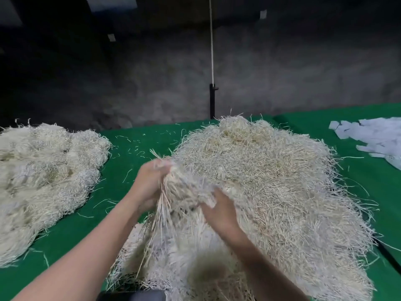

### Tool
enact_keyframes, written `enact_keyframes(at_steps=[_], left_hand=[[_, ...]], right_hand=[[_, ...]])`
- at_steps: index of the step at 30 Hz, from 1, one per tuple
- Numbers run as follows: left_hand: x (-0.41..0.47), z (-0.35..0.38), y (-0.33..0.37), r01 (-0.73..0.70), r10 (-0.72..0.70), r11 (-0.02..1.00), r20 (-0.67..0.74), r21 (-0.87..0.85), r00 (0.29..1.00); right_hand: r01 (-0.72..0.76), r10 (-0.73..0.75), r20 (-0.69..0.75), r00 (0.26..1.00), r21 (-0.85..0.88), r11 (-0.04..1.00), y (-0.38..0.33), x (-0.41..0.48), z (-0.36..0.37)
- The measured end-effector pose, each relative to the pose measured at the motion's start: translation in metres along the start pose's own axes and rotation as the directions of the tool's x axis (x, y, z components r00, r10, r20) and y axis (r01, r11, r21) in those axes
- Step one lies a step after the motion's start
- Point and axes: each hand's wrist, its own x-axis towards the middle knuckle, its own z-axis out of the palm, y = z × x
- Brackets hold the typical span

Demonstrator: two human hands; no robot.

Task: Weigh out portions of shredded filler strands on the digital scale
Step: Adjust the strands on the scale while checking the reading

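We pull a tuft (184, 187) from the near-left edge of the big pile (271, 181) on the green bench (130, 148), left grip (149, 183) clenched on its strands and right grip (219, 209) curled into it, likely to tear off one loose portion for weighing.

No readable text, numbers or brand marks anywhere in view. White paper slips (373, 135) on the tabletop (134, 148) at far right look blank from here, and the two pale tags (111, 37) on the dark back wall are too small and dim to read. The dark object (132, 295) at the bottom edge is cut off and shows no legible display or label.
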Motion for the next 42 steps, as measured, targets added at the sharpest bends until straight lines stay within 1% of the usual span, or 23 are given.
enact_keyframes(at_steps=[2,3,5,8,13,15,17,18,19,21,23,25,27,29,30,31,32,33,34,35,36,38,42], left_hand=[[0.004,-0.005,0.017,-0.088,0.085,0.988,-0.032,-0.125,0.996],[0.005,-0.004,0.022,-0.120,0.119,0.984,-0.015,-0.134,0.993],[0.008,0.002,0.024,-0.151,0.150,0.989,0.054,0.006,0.987],[0.008,0.009,0.013,-0.171,0.149,0.933,0.092,0.317,0.985],[0.006,0.017,0.008,-0.346,0.388,0.830,-0.005,0.438,0.922],[0.006,0.021,0.016,-0.339,0.365,0.874,-0.010,0.347,0.931],[0.003,0.024,0.025,-0.295,0.296,0.944,0.018,0.149,0.955],[0.000,0.023,0.029,-0.283,0.278,0.956,0.067,0.077,0.958],[-0.002,0.021,0.031,-0.297,0.284,0.951,0.137,0.087,0.949],[-0.007,0.019,0.029,-0.364,0.279,0.873,0.278,0.326,0.919],[-0.013,0.029,0.024,-0.388,0.254,0.761,0.312,0.520,0.915],[-0.014,0.045,0.019,-0.421,0.315,0.760,0.286,0.494,0.905],[-0.013,0.057,0.014,-0.400,0.353,0.824,0.188,0.402,0.917],[-0.011,0.056,0.015,-0.242,0.248,0.932,0.013,0.270,0.969],[-0.008,0.053,0.016,-0.183,0.200,0.963,-0.069,0.199,0.977],[-0.007,0.051,0.016,-0.148,0.165,0.979,-0.118,0.141,0.979],[-0.005,0.051,0.017,-0.119,0.131,0.989,-0.136,0.093,0.982],[-0.004,0.052,0.017,-0.085,0.092,0.995,-0.147,0.050,0.985],[-0.005,0.056,0.018,-0.049,0.048,0.999,-0.139,-0.007,0.989],[-0.007,0.060,0.019,-0.014,0.006,0.997,-0.108,-0.077,0.994],[-0.010,0.062,0.020,0.011,-0.022,0.989,-0.068,-0.151,0.997],[-0.016,0.060,0.026,0.024,-0.033,0.960,-0.025,-0.279,0.999],[-0.012,0.036,0.052,-0.070,0.049,0.930,-0.067,-0.360,0.997]], right_hand=[[0.107,-0.080,-0.143,0.987,0.194,0.975,-0.015,0.010,-0.012],[0.155,-0.117,-0.178,0.977,0.221,0.963,-0.021,0.014,-0.019],[0.184,-0.150,-0.168,0.974,0.209,0.960,-0.030,0.015,-0.032],[0.123,-0.090,-0.121,0.989,0.300,0.946,-0.037,0.013,-0.052],[0.226,-0.155,-0.176,0.972,0.522,0.823,-0.069,0.010,-0.077],[0.171,-0.160,-0.062,0.985,0.442,0.881,-0.076,0.011,-0.079],[0.024,-0.055,0.074,0.996,0.368,0.930,-0.076,0.010,-0.078],[-0.040,0.002,0.096,0.995,0.396,0.918,-0.075,0.010,-0.078],[-0.067,0.024,0.103,0.994,0.445,0.893,-0.077,0.010,-0.080],[0.006,-0.047,0.074,0.996,0.483,0.875,-0.085,0.007,-0.085],[0.143,-0.176,0.037,0.984,0.434,0.889,-0.100,0.004,-0.087],[0.255,-0.311,0.094,0.946,0.382,0.889,-0.115,-0.002,-0.082],[0.265,-0.310,0.071,0.948,0.365,0.893,-0.117,-0.003,-0.081],[0.244,-0.174,-0.207,0.963,0.385,0.890,-0.102,0.000,-0.085],[0.255,-0.117,-0.351,0.929,0.379,0.890,-0.090,0.000,-0.086],[0.266,-0.104,-0.411,0.906,0.361,0.894,-0.075,-0.001,-0.083],[0.270,-0.124,-0.379,0.917,0.360,0.893,-0.062,-0.003,-0.075],[0.268,-0.183,-0.268,0.946,0.326,0.907,-0.050,-0.006,-0.064],[0.252,-0.235,-0.102,0.967,0.210,0.945,-0.037,-0.008,-0.049],[0.254,-0.254,0.052,0.966,-0.009,0.967,-0.024,-0.008,-0.036],[0.275,-0.244,0.154,0.957,-0.234,0.933,-0.011,-0.007,-0.026],[0.253,-0.202,0.154,0.967,-0.513,0.820,0.016,-0.004,-0.020],[0.009,0.109,0.131,0.985,-0.679,0.734,0.095,-0.018,-0.040]])
